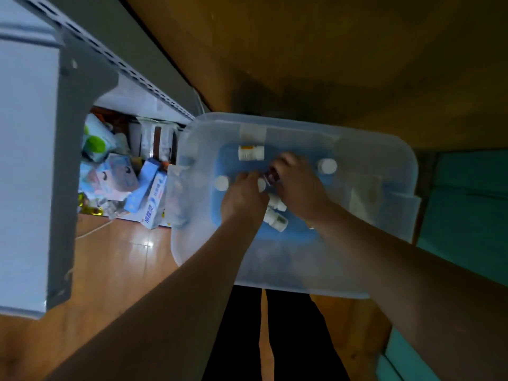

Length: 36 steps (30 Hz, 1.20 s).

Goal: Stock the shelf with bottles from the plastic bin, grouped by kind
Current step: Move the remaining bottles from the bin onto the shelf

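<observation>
Down on the wooden floor (115, 259), right of a grey metal shelf (68, 160): translucent plastic bin (302, 259), rounded corners, frosted walls, blue showing through its bottom. Inside, several small white bottles. One lying on its side toward the far wall, white with an orange-marked label (251, 153). One standing with its round white cap up near the left side (221, 183). Another round white cap toward the right side (327, 165). Two more white bottles lying tilted near the middle, just beside each other, partly hidden under the wrists (276, 218). Both arms reaching down into the bin, hands meeting over its middle. Left hand (243, 196) curled, fingers closed round a small white cap or bottle (261, 185), most of it hidden. Right hand (298, 185) curled round a small dark brownish bottle (270, 176), label blurred, just beside the left fingertips. Left of the bin, on the low level of the shelf: heap of packets and boxes, among them a blue and white toothpaste box (154, 204) and a pack with green dots (96, 143). Blurred and dim throughout, so finer print unreadable. Teal surface (467, 204) at the right edge.
</observation>
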Each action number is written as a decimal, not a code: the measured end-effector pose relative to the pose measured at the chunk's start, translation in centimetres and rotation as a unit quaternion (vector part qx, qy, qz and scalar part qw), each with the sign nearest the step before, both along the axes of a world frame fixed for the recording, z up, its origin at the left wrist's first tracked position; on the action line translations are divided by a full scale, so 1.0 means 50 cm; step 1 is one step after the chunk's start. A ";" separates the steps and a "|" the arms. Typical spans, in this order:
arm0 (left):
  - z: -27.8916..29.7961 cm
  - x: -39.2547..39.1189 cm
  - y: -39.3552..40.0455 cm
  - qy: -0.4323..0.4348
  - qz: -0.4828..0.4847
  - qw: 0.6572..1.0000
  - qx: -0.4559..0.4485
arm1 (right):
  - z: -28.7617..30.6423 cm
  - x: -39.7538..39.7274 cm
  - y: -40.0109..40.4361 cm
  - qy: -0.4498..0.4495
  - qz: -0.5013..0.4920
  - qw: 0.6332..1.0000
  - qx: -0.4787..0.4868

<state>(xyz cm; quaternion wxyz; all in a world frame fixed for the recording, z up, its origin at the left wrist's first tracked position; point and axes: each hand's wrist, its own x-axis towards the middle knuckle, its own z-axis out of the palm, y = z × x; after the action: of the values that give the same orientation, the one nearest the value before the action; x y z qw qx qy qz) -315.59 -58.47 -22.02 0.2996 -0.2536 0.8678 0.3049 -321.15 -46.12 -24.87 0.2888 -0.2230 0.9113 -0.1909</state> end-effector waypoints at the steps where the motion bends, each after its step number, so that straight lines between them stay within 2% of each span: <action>1: -0.010 -0.003 -0.001 0.002 0.014 1.000 0.004 | -0.015 0.004 0.003 -0.004 -0.003 1.000 -0.001; 6: -0.011 0.004 -0.023 -0.010 0.131 0.988 0.086 | -0.020 0.027 0.020 -0.081 -0.079 0.993 -0.023; 10: 0.017 0.027 -0.043 -0.032 0.268 0.948 0.168 | 0.020 0.041 0.040 -0.100 -0.139 0.984 -0.043; 20: 0.134 0.045 -0.058 -0.012 0.407 0.876 0.258 | 0.144 0.052 0.075 -0.115 -0.165 0.978 -0.061; 25: 0.278 0.028 -0.053 0.024 0.421 0.851 0.313 | 0.298 0.041 0.066 -0.093 -0.211 0.965 -0.126; 30: 0.483 0.028 -0.047 0.071 0.447 0.828 0.331 | 0.519 0.013 0.050 -0.072 -0.250 0.943 -0.209; 34: 0.646 0.060 -0.038 0.127 0.446 0.821 0.333 | 0.695 0.004 0.043 -0.043 -0.243 0.932 -0.267; 36: 0.697 0.082 -0.034 0.156 0.431 0.831 0.316 | 0.760 0.014 0.044 -0.031 -0.224 0.932 -0.282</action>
<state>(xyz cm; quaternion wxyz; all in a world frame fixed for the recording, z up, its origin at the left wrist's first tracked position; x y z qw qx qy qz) -311.51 -60.18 12.83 0.0626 -0.4426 0.5616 0.6963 -320.45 -43.91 13.14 0.1916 -0.0791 0.8368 -0.5068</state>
